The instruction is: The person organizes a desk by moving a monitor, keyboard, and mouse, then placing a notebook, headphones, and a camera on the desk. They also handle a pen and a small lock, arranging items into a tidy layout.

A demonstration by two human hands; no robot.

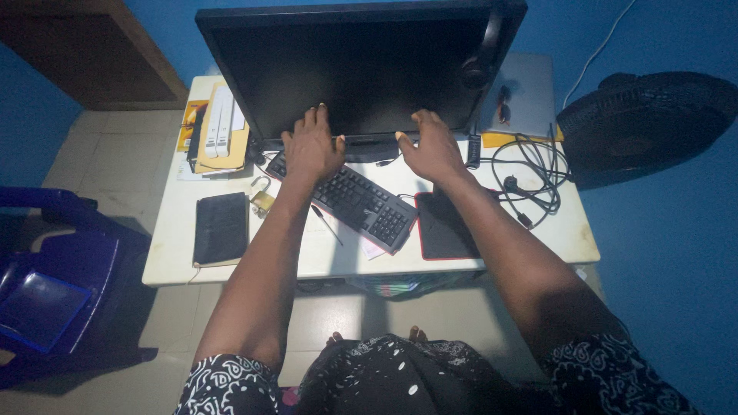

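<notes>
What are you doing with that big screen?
A person stands at a white desk, both hands at the bottom edge of a dark monitor. The left hand and right hand each touch its lower rim. A black keyboard lies slanted just below, beside a black mouse pad, a notebook and tangled cables.

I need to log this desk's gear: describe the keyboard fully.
The keyboard is black, probably plastic, with rows of dark keys and a number pad at its near right end. It lies flat but skewed on the white table, its far left end under the left hand, which hides that part. Its near right corner overlaps the red-edged black mouse pad and a slip of paper. A thin pen lies just beside its near edge. The monitor stands behind it.
</notes>
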